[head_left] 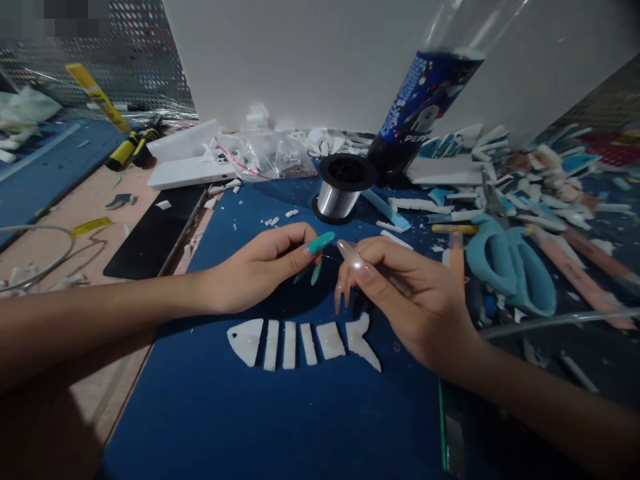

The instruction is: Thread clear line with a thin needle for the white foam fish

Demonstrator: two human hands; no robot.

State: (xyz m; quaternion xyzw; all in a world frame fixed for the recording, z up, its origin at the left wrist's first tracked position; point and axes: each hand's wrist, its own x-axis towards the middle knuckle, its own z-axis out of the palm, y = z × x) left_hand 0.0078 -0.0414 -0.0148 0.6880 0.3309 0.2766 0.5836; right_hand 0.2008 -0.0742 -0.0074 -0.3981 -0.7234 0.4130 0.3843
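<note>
My left hand (267, 267), with long teal nails, is closed in a pinch above the blue mat. Facing it, my right hand (407, 290), with long pinkish nails, pinches too. A fine clear thread (329, 256) faintly shows between the fingertips; most of it is too thin to make out. Just below the hands lies a white foam fish cut into separate pieces: a head (247, 341) with an eye hole, several body strips (289, 345) and a tail (361, 340). Behind the hands stands a black-ended spool (339, 200) of clear thread.
A cola bottle (425, 100) leans behind the spool. Blue-handled scissors (507, 267), cutters and foam scraps crowd the right. On the left lie a dark phone (157, 233), a white box (187, 172) and a yellow glue tube (97, 97). A plastic bag (275, 153) sits at the back.
</note>
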